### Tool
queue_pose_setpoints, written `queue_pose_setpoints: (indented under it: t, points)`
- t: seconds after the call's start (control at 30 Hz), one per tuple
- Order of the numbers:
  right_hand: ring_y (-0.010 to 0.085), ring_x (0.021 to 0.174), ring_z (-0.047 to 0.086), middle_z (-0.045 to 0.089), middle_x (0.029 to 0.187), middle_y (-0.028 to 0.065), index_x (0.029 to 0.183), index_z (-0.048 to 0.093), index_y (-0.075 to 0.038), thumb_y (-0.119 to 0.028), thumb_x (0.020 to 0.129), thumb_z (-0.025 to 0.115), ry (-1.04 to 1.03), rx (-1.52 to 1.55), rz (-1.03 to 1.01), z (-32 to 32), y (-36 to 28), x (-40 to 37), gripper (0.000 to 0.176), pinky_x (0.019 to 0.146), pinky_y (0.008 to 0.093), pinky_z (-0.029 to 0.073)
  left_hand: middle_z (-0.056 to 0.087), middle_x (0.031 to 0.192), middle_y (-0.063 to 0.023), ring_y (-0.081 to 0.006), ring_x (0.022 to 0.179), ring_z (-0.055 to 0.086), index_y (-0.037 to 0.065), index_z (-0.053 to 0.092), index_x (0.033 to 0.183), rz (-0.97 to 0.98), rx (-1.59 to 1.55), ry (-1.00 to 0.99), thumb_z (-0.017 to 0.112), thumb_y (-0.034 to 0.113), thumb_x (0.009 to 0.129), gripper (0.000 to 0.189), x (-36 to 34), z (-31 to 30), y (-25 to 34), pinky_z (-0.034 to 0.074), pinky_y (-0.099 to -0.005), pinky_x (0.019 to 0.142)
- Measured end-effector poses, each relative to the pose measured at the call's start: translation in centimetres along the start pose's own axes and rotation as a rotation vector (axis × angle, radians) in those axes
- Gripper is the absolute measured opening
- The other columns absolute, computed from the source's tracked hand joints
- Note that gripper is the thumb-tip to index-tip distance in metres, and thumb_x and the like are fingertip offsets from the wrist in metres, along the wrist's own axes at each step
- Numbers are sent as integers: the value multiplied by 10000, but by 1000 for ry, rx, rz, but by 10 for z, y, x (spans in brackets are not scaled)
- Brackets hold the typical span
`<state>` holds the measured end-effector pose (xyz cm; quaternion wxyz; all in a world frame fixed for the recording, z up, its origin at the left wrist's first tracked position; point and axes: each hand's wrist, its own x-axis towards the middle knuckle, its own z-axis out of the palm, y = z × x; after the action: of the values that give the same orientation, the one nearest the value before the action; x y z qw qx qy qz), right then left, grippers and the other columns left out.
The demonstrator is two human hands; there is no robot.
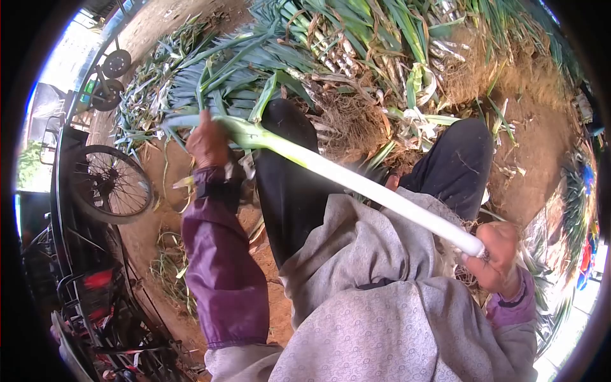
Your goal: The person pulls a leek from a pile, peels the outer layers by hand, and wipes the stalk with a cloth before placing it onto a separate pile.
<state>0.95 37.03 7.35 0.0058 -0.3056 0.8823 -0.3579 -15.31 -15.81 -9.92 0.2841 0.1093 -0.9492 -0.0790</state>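
A long green onion (382, 194) stretches diagonally across my lap, its white stalk bare and smooth and its leaves green at the upper left. At the root end, my right hand (498, 254) has its fingers closed round the base, with some roots hanging beside it. My left hand (207, 143) is closed on the leafy end, slightly smeared by motion. A bent leaf (264, 99) sticks up from the stalk near that hand. Both hands hold the onion above my knees and the grey patterned apron (356, 325).
Piles of green onions (235, 70) with dirty roots (353, 124) lie on the soil ahead of my knees. More onions (573, 210) lie at the right. A wheeled cart or cycle with a spoked wheel (111, 181) stands at the left. Loose leaves (172, 267) litter the ground.
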Motion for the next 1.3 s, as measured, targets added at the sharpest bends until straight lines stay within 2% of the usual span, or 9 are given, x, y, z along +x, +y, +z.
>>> queue_pose_setpoints:
  t: [0.07,0.17,0.3,0.37,0.67,0.97,1.07,1.17,1.3]
  points:
    - [287,392,378,354,524,95,664,403,-38,-78,660,656,2,-68,-16,-7,3,-5,256,421,371,288,653,710,-85,-273,676,652,83,585,994,-187,-73,-26,588,115,848,150,-7,-2,-37,489,-372,582]
    - [269,440,392,358,562,89,666,398,-48,-88,645,675,18,-235,-35,-2,13,-15,280,443,385,289,685,869,-97,-182,718,657,15,627,1000,-471,-232,41,585,75,871,149,-36,-99,38,512,-312,621]
    - [279,553,431,405,638,99,716,450,-36,-153,693,688,-55,-496,-55,0,15,-15,265,537,409,294,661,742,-99,-147,652,654,19,628,932,-13,-833,-19,639,27,840,92,-120,-143,108,500,-283,565]
    - [284,573,445,428,656,100,753,491,-24,-186,722,695,-121,-496,-62,-3,15,-8,262,548,412,306,629,641,-86,-150,578,651,22,608,901,211,-689,-183,656,3,829,88,-129,-164,152,481,-271,519]
    - [296,592,509,510,694,115,821,548,-13,-243,738,732,-121,-453,22,1,28,-10,306,549,406,368,608,621,-54,-100,501,597,16,587,918,-160,-838,-399,629,-26,856,86,-119,-144,147,455,-252,475]
    - [321,668,504,498,712,122,812,545,-27,-130,683,728,-131,-409,142,2,41,-9,245,597,439,371,620,660,-63,-103,584,612,20,607,978,-74,-562,-152,627,-38,852,140,-100,-112,119,479,-246,552]
    - [330,667,497,498,712,125,806,543,-30,-131,698,710,-124,-414,155,-2,41,-5,223,614,441,364,634,723,-85,-106,630,616,2,595,1025,-102,-480,135,629,-36,854,179,-83,-105,125,488,-244,586]
    - [328,669,495,503,718,127,802,539,-34,-141,710,694,-159,-409,176,-4,42,-3,210,613,435,357,642,808,-103,-119,683,631,-23,571,1068,-338,-890,244,626,-36,857,218,-71,-91,142,492,-235,621]
    - [329,645,487,494,699,128,793,530,-35,-146,730,682,-136,-369,164,-2,45,-4,199,615,435,347,653,945,-100,-194,900,649,-20,594,1062,-45,-509,135,598,-69,781,285,-82,-78,149,529,-350,793]
